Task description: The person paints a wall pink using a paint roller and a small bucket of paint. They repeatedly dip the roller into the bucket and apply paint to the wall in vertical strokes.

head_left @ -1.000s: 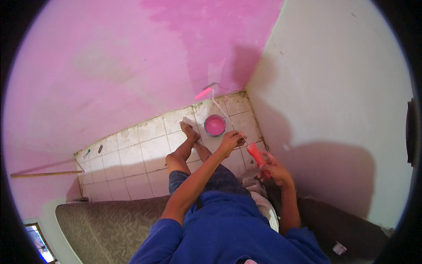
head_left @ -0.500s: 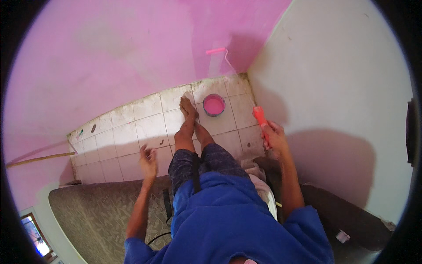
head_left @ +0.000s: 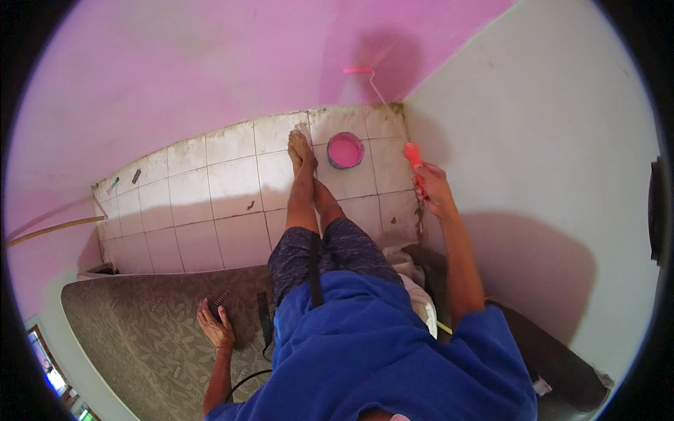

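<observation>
My right hand (head_left: 434,188) is wrapped round the red handle of a paint roller (head_left: 412,153). Its thin wire frame runs up and away to a pink roller head (head_left: 357,71) at the pink wall (head_left: 281,63); whether the head touches the wall, I cannot tell. Left of the handle, a round bucket (head_left: 346,150) with pink paint in it stands on the floor tiles. My left hand (head_left: 216,326) holds nothing, its fingers spread over the grey patterned mattress (head_left: 140,330), seemingly resting on it.
A pale wall (head_left: 533,133) rises close on my right. My bare feet (head_left: 300,146) are on the white tiled floor (head_left: 189,196) beside the bucket. A long thin stick (head_left: 60,230) leans at the far left. Dark padded furniture (head_left: 554,344) lies behind my right arm.
My left hand has dropped down and back to the mattress with its fingers spread. My right hand, with the paint roller, has moved slightly forward, and the roller head sits a little farther right and higher.
</observation>
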Action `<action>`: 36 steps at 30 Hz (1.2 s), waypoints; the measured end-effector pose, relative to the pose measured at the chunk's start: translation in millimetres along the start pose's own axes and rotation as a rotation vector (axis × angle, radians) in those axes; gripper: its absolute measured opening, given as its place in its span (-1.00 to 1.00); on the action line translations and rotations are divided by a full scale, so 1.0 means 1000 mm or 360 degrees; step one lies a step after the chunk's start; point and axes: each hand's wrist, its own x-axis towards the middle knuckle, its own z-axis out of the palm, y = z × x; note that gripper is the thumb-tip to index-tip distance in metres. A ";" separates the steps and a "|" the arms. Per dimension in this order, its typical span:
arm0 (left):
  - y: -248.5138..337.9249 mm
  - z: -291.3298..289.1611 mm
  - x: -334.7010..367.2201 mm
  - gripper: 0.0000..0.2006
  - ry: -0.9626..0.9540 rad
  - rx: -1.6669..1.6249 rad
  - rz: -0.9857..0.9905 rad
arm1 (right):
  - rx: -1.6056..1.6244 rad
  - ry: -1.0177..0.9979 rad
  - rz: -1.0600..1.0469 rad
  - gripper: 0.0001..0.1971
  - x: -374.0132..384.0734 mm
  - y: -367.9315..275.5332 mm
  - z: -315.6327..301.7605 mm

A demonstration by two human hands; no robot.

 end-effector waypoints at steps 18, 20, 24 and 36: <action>-0.002 0.004 0.005 -0.53 -0.0132 0.0232 -0.0015 | -0.0033 -0.0016 0.0368 -0.79 0.203 0.122 0.024; -0.004 0.005 0.005 -0.53 -0.0157 0.0286 -0.0020 | -0.0005 -0.0007 0.0376 -0.79 0.204 0.120 0.026; -0.005 0.006 0.005 -0.52 -0.0122 0.0304 0.0013 | 0.0029 -0.0028 0.0356 -0.78 0.184 0.100 0.018; 0.003 -0.001 0.001 -0.54 -0.0012 0.0108 -0.0037 | 0.0135 -0.0048 0.0007 -0.71 -0.020 -0.010 0.012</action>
